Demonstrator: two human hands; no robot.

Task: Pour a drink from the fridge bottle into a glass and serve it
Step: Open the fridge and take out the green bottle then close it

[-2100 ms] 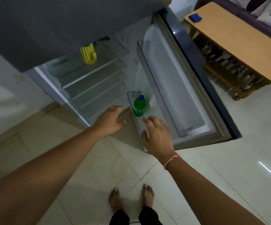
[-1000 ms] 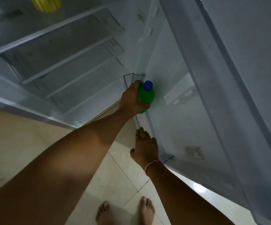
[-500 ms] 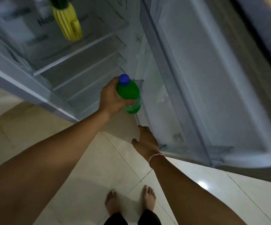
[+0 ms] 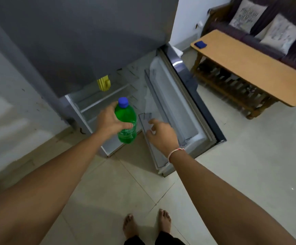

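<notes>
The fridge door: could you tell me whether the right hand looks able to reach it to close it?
Probably yes: the right hand hangs open and empty at the fridge door's lower shelf, nothing between them.

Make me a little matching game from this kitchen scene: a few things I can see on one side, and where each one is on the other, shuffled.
Things:
1. green plastic bottle with a blue cap
2. yellow ribbed plastic jug
3. small dark blue cloth
4. pale printed cushions

Places:
A. on the dark sofa
B. on a shelf inside the open fridge
C. gripped in the left hand
D. on the corner of the wooden table

Pairs: 1-C, 2-B, 3-D, 4-A
</notes>
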